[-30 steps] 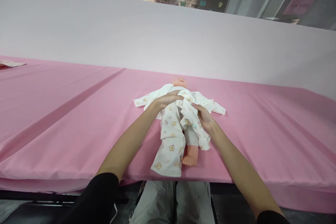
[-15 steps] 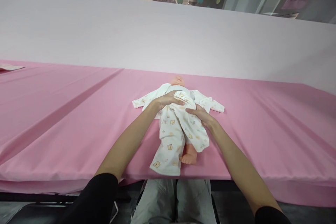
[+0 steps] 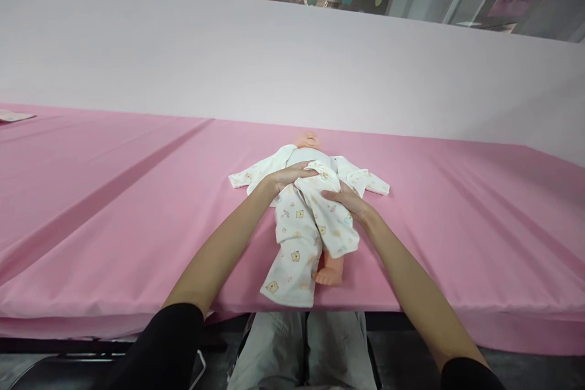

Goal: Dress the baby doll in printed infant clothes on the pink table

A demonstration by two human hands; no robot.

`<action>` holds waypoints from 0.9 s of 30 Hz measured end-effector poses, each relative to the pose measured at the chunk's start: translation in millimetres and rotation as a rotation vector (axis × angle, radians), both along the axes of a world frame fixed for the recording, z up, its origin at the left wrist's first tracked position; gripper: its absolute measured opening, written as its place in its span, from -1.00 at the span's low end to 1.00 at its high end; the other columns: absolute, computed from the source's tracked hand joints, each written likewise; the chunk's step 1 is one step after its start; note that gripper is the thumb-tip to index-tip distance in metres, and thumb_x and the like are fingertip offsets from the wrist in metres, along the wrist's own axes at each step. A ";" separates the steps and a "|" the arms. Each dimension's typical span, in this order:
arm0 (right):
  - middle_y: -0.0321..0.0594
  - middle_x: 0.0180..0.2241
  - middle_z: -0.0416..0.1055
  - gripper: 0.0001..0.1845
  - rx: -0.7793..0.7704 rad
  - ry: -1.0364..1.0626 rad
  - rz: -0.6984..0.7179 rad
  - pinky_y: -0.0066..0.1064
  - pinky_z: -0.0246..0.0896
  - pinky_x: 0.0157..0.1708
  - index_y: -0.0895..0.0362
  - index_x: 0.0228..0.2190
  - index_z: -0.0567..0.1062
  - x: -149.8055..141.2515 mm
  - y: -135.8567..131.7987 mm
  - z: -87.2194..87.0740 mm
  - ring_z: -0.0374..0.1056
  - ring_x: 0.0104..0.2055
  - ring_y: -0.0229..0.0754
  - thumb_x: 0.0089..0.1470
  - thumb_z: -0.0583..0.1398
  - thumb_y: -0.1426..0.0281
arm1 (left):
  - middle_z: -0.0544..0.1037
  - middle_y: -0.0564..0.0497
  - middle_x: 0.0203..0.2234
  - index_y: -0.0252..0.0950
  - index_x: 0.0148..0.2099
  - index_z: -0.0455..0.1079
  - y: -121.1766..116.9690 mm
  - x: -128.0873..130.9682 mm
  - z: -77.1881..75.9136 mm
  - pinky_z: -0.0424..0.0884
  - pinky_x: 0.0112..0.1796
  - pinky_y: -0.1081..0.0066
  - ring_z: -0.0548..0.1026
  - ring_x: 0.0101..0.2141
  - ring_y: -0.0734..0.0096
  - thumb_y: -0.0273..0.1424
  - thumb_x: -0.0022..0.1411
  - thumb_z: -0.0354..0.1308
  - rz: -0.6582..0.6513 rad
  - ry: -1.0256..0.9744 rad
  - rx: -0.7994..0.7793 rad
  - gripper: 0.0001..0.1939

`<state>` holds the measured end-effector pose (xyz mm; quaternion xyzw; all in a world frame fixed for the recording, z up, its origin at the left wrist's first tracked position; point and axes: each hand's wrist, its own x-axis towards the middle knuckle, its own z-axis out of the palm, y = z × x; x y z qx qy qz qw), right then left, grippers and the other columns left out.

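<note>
- Left hand (image 3: 290,175): its fingers lie across gathered cloth, reaching toward the right hand. Whether they pinch the cloth or only press on it, I cannot tell.
- Right hand (image 3: 346,201): palm down against the same fold, just beside the left fingertips. This grip is equally unclear.
- Under both hands: a white cotton baby sleepsuit with a yellow teddy-bear print (image 3: 297,237), bunched at the middle, with its legs trailing toward the person and its sleeves spread to either side.
- Just beyond the grip: the head of a peach vinyl baby doll (image 3: 309,139), partly inside the sleepsuit.
- Nearer than the grip: the doll's bare foot (image 3: 331,272), beside the sleepsuit's legs.
- Beneath everything: a long counter covered in pink cloth (image 3: 114,225).
- Far left of the grip: a pale pink paper sheet (image 3: 16,115), lying on the counter.
</note>
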<state>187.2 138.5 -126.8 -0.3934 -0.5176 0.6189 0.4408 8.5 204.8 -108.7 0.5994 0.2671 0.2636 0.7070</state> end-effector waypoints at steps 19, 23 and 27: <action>-0.15 -0.27 0.50 -0.52 -0.057 0.091 0.062 -0.32 0.37 -0.32 0.16 -0.23 0.46 -1.5 0.2 0.5 0.43 -0.31 -0.10 -0.28 0.38 0.38 | 0.54 -0.02 -0.26 -0.32 -0.18 0.43 0.9 -8.5 21.7 0.37 -0.27 0.46 0.48 -0.23 0.33 -0.29 -0.02 0.26 -0.053 0.261 0.277 -0.67; -0.18 -0.34 0.51 -0.55 -0.047 0.092 0.027 -0.32 0.37 -0.31 0.16 -0.29 0.46 -2.0 7.2 -6.2 0.43 -0.30 -0.10 -0.34 0.38 0.46 | 0.55 -0.05 -0.24 -0.31 -0.08 0.38 2.7 -3.8 9.9 0.40 -0.25 0.42 0.50 -0.24 0.34 -0.37 -0.05 0.29 -0.006 0.117 0.089 -0.56; -0.25 -0.38 0.50 -0.57 0.019 0.128 -0.203 -0.33 0.36 -0.27 0.13 -0.29 0.45 -8.3 14.7 -13.5 0.42 -0.28 -0.11 -0.32 0.36 0.42 | 0.52 -0.07 -0.16 -0.28 0.00 0.33 -2.0 1.3 3.3 0.41 -0.19 0.39 0.50 -0.19 0.32 -0.37 -0.06 0.32 0.012 0.034 -0.037 -0.47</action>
